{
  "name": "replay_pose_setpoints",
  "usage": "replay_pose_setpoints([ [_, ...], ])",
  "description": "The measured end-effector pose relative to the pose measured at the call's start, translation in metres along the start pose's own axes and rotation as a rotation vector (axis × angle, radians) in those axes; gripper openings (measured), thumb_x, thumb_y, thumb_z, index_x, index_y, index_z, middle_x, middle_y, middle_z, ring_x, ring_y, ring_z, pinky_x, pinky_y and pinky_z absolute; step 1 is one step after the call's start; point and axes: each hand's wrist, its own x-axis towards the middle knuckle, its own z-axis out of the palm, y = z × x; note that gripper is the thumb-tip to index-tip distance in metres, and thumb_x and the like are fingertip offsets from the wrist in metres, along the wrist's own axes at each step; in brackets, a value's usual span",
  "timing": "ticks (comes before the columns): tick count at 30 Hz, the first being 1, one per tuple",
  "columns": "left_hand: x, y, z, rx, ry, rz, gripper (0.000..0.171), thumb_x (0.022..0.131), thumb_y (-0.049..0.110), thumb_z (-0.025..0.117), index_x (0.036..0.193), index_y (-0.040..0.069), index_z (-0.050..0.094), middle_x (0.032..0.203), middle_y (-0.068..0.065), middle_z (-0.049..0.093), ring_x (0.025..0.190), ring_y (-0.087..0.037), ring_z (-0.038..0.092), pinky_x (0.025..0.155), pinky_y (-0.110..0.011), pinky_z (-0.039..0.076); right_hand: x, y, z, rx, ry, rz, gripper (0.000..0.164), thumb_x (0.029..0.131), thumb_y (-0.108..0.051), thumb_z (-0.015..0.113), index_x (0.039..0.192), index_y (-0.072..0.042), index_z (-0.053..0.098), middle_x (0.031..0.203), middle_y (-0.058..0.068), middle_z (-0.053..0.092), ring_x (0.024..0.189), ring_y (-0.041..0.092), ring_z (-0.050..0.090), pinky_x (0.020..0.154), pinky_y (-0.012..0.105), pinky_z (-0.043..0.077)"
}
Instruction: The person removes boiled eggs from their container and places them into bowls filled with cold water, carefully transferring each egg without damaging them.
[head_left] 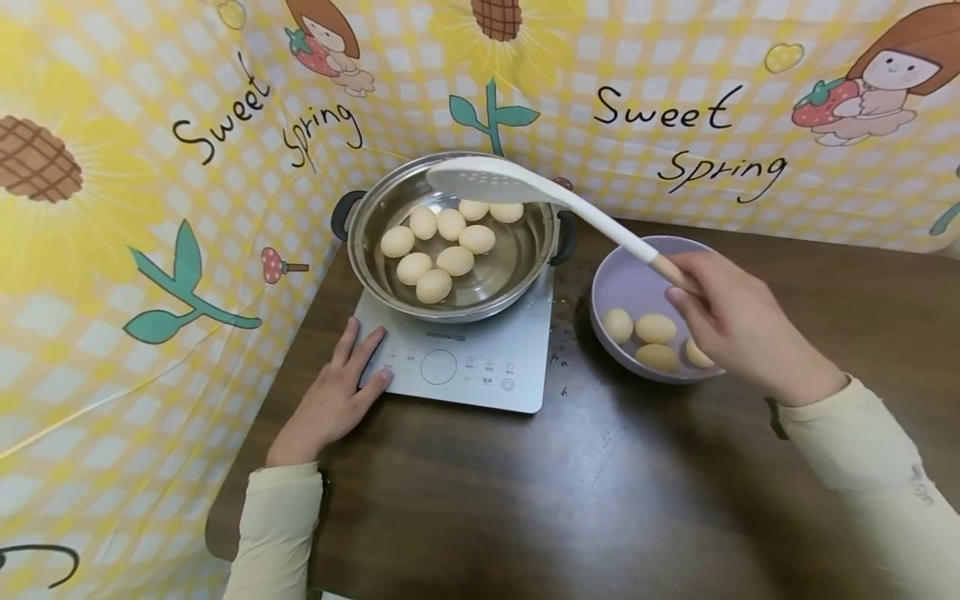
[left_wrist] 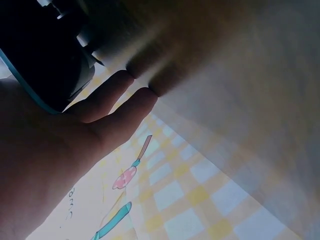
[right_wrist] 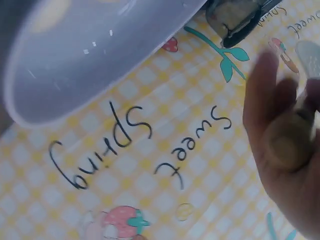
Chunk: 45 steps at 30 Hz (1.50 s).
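Note:
My right hand grips the wooden handle end of a white slotted ladle. Its perforated head hangs over the back of a steel pot and covers part of the eggs there. Several pale eggs lie in the pot, in what looks like clear water. To the right, below my right forearm and hand, a purple bowl holds several more eggs. My left hand rests with spread fingers on the left edge of the silver induction cooker under the pot. In the right wrist view the handle's butt shows within the fingers.
Black side handles stick out from the pot. Water drops dot the dark wooden table between cooker and bowl. A yellow checked cloth hangs behind the pot and along the left side.

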Motion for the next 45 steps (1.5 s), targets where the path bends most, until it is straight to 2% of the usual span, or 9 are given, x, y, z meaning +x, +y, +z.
replay_pose_setpoints([
  [3,0.0,0.0,-0.001,0.001,-0.001,-0.008,0.066,0.097,0.054,0.038,0.153,0.03,0.012,0.156,0.0,-0.013,0.13,-0.055,0.02,0.094,-0.067,0.025,0.008,-0.005,0.007,-0.073,-0.041,-0.092,0.028,0.093,-0.01,0.06,0.119,-0.011,0.051,0.073,-0.004,0.048,0.056,0.012,0.042,0.054,0.033,0.036],
  [6,0.0,-0.001,-0.002,0.0,-0.005,-0.017,0.066,0.097,0.055,0.037,0.153,0.032,0.011,0.156,0.003,-0.015,0.131,-0.054,0.02,0.094,-0.068,0.024,0.012,-0.01,0.013,-0.148,-0.03,-0.178,0.03,0.091,-0.013,0.062,0.118,-0.012,0.05,0.067,-0.004,0.047,0.05,0.013,0.042,0.049,0.034,0.037],
  [10,-0.001,-0.001,-0.003,-0.001,-0.007,-0.024,0.066,0.097,0.056,0.037,0.153,0.033,0.011,0.156,0.004,-0.015,0.13,-0.055,0.02,0.094,-0.069,0.024,0.019,-0.017,0.023,-0.198,-0.022,-0.235,0.033,0.088,-0.015,0.065,0.118,-0.013,0.051,0.064,-0.003,0.046,0.048,0.015,0.045,0.044,0.037,0.038],
  [16,-0.003,-0.002,0.0,0.0,-0.009,-0.018,0.065,0.097,0.055,0.037,0.153,0.032,0.012,0.156,0.002,-0.014,0.13,-0.055,0.022,0.092,-0.069,0.025,0.023,-0.024,0.035,-0.222,-0.072,-0.226,0.028,0.089,-0.018,0.064,0.115,-0.015,0.051,0.061,-0.005,0.045,0.047,0.014,0.045,0.042,0.035,0.037],
  [22,-0.003,-0.001,-0.001,0.001,0.011,-0.012,0.065,0.097,0.054,0.038,0.153,0.031,0.015,0.157,0.0,-0.011,0.128,-0.055,0.024,0.093,-0.068,0.026,0.026,-0.022,0.04,-0.195,-0.118,-0.223,0.021,0.09,-0.018,0.062,0.108,-0.015,0.052,0.057,-0.009,0.042,0.047,0.013,0.044,0.046,0.037,0.04],
  [29,-0.003,-0.001,-0.001,-0.001,0.012,-0.017,0.065,0.097,0.055,0.039,0.153,0.031,0.015,0.157,0.0,-0.011,0.129,-0.055,0.023,0.094,-0.068,0.026,0.028,-0.022,0.034,-0.146,-0.196,-0.201,0.021,0.091,-0.017,0.062,0.108,-0.013,0.049,0.057,-0.01,0.044,0.047,0.011,0.043,0.049,0.035,0.039],
  [33,-0.001,-0.001,0.0,-0.001,0.013,-0.018,0.065,0.097,0.055,0.039,0.153,0.031,0.014,0.157,0.0,-0.012,0.129,-0.055,0.023,0.093,-0.068,0.026,0.032,-0.025,0.027,-0.15,-0.248,-0.189,0.016,0.093,-0.018,0.06,0.105,-0.014,0.049,0.057,-0.009,0.044,0.047,0.01,0.041,0.049,0.032,0.037],
  [41,-0.001,0.0,0.0,-0.011,0.001,-0.023,0.065,0.096,0.056,0.038,0.152,0.034,0.014,0.156,0.003,-0.013,0.129,-0.054,0.023,0.094,-0.068,0.025,0.044,-0.038,0.013,-0.106,-0.407,-0.075,0.006,0.095,-0.018,0.057,0.092,-0.016,0.053,0.061,-0.012,0.051,0.053,0.008,0.046,0.054,0.03,0.039],
  [45,-0.003,-0.001,0.001,-0.006,0.0,-0.027,0.066,0.096,0.056,0.038,0.152,0.033,0.014,0.156,0.003,-0.013,0.129,-0.054,0.024,0.093,-0.068,0.026,0.05,-0.043,0.007,-0.168,-0.424,-0.068,0.013,0.097,-0.022,0.054,0.085,-0.017,0.055,0.057,-0.008,0.045,0.05,0.01,0.041,0.051,0.031,0.036],
])
